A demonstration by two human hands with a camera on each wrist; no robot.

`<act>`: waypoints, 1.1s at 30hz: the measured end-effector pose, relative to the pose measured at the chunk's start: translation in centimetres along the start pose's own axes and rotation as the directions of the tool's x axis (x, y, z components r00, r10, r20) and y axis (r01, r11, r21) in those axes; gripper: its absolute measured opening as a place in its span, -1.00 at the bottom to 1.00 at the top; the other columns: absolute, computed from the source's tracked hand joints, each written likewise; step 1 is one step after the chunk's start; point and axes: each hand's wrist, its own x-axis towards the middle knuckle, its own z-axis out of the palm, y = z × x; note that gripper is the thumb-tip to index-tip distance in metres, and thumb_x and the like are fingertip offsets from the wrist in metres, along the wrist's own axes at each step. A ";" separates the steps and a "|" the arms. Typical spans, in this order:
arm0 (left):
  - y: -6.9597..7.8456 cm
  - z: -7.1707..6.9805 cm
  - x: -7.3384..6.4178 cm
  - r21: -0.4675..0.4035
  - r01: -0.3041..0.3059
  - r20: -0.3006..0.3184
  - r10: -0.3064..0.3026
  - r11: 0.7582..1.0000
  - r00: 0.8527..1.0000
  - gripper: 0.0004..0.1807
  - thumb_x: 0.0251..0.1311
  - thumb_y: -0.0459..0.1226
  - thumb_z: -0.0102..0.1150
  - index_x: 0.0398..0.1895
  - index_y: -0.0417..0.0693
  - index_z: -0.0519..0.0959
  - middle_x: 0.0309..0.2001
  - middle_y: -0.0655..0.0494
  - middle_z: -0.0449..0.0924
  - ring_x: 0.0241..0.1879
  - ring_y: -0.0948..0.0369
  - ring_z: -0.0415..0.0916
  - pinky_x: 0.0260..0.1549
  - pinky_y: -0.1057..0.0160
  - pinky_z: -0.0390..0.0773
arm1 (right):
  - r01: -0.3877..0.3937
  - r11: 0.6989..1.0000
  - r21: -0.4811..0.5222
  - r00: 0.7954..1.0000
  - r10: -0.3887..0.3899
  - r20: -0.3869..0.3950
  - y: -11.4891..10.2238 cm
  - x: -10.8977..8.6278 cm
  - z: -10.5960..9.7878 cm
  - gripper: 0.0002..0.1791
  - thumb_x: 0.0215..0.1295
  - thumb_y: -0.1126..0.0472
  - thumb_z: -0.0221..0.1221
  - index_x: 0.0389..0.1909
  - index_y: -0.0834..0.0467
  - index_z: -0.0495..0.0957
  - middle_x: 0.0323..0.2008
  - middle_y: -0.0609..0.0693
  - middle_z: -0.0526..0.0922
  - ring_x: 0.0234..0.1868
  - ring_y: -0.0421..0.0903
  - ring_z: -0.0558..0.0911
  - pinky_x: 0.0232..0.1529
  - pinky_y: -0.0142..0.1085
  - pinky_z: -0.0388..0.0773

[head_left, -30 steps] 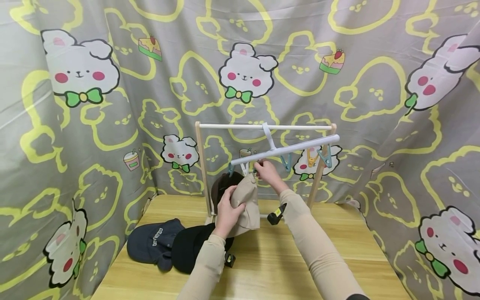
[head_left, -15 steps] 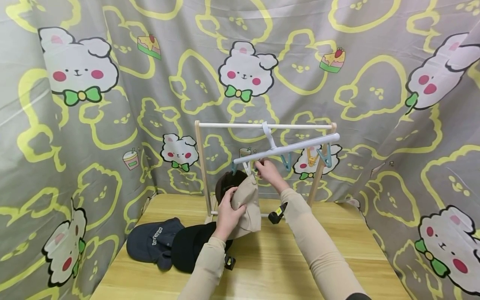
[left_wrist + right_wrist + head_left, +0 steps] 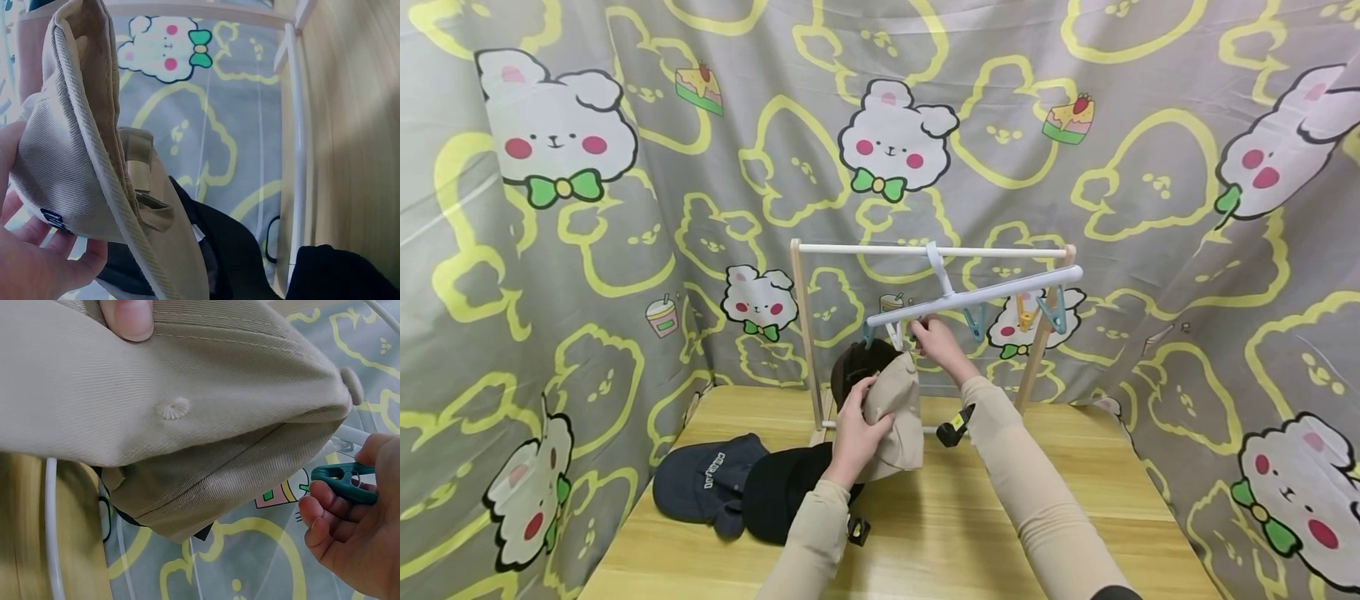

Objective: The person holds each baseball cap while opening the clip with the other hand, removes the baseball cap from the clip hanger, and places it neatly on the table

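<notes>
My left hand (image 3: 856, 433) grips a beige baseball cap (image 3: 901, 417), its crown pointing up below the hanger. In the left wrist view, the cap's edge and back strap (image 3: 147, 178) face the camera. My right hand (image 3: 940, 346) pinches a dark teal clip (image 3: 344, 482) under the pale lavender hanger (image 3: 1000, 292). That clip is close beside the cap's top button (image 3: 352, 386), apart from the fabric in the right wrist view. Behind the beige cap hangs a dark brown cap (image 3: 848, 367), below the hanger's left end, partly hidden.
The hanger tilts down to the left from the rack's white rail (image 3: 865, 250). Blue and yellow clips (image 3: 1025, 312) hang along its right half. A navy cap (image 3: 696, 483) with white lettering and a black cap (image 3: 782, 496) lie on the wooden table (image 3: 970, 533) at left.
The hanger's left end and the dark brown cap have shifted slightly right. The beige cap has moved a little right and down with my left hand. My right hand stays nearly still.
</notes>
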 end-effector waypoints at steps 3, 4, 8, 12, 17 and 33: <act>0.1 -0.1 -0.2 0.016 -0.001 -0.002 0.001 1.000 1.000 -0.33 0.06 -0.29 0.36 0.30 0.03 0.38 0.09 -0.04 0.55 0.01 0.03 0.56 -0.06 -0.01 0.57 | -0.006 1.000 0.012 1.000 0.006 0.008 -0.1 0.0 0.1 -0.61 0.50 0.07 -0.18 -0.07 0.36 0.37 -0.43 0.12 0.47 -0.22 0.32 0.53 -0.24 -0.04 0.54; 0.1 -0.2 -0.3 0.021 -0.002 -0.003 0.002 1.000 1.000 -0.33 0.05 -0.29 0.36 0.29 0.04 0.39 0.08 -0.04 0.55 0.01 0.03 0.56 -0.06 -0.01 0.57 | -0.008 1.000 0.013 1.000 0.008 0.010 -0.1 -0.1 0.1 -0.58 0.50 0.06 -0.19 -0.05 0.38 0.37 -0.42 0.14 0.48 -0.20 0.34 0.52 -0.22 -0.02 0.54; 0.1 -0.2 -0.5 0.032 -0.010 -0.003 0.010 0.999 1.000 -0.32 0.03 -0.30 0.37 0.29 0.05 0.39 0.09 -0.03 0.55 0.01 0.04 0.56 -0.05 0.00 0.57 | -0.017 1.000 0.011 1.000 0.017 0.014 -0.1 -0.2 0.1 -0.52 0.50 0.02 -0.20 0.00 0.40 0.37 -0.33 0.28 0.52 -0.16 0.37 0.52 -0.19 0.01 0.53; 0.0 -0.3 -0.6 0.028 -0.016 0.007 0.016 0.999 1.000 -0.32 0.05 -0.30 0.37 0.30 0.03 0.39 0.12 -0.03 0.54 0.03 0.04 0.55 -0.03 0.00 0.57 | -0.012 1.000 -0.004 1.000 0.012 0.015 -0.1 -0.2 0.0 -0.51 0.51 0.01 -0.20 0.02 0.40 0.38 -0.24 0.38 0.53 -0.17 0.35 0.53 -0.24 -0.06 0.52; -0.2 -0.3 -0.9 0.045 -0.013 0.018 0.012 0.999 1.000 -0.32 0.07 -0.29 0.37 0.30 0.10 0.38 0.16 0.00 0.52 0.05 0.05 0.54 -0.02 0.02 0.56 | -0.005 1.000 -0.009 1.000 0.005 0.007 -0.2 -0.3 0.0 -0.63 0.52 0.04 -0.19 -0.11 0.29 0.39 -0.35 0.24 0.52 -0.38 0.10 0.53 -0.23 -0.01 0.53; -0.7 -0.3 -2.0 0.120 -0.075 0.006 0.075 0.990 0.997 -0.32 -0.01 -0.30 0.40 0.26 0.10 0.42 0.11 0.00 0.55 0.03 0.02 0.55 -0.03 -0.01 0.55 | -0.018 1.000 -0.006 1.000 0.018 0.016 -0.1 -0.2 -0.1 -0.59 0.53 0.04 -0.20 -0.08 0.34 0.37 -0.38 0.18 0.50 -0.26 0.26 0.52 -0.38 -0.24 0.43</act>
